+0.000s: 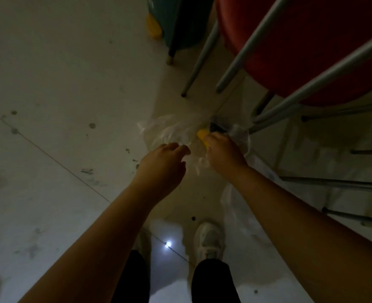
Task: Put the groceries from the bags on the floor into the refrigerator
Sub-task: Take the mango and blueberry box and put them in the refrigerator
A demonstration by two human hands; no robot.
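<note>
Nearest, a shoe [209,239] on the floor [49,84]. Beyond it, the left hand [163,162] pinches the bag [169,130]; the right hand [222,154] grasps a yellow item [202,134] inside. Thin, slippery film: hold the rim. Chair [290,51] behind.

Readable text: none | labels, brands, numbers, signs: none legible | clear bag [169,130] at the grip: no print discernible | view dim and blurred

one head camera looks steeply down, close over both forearms, at the floor [49,84].
</note>
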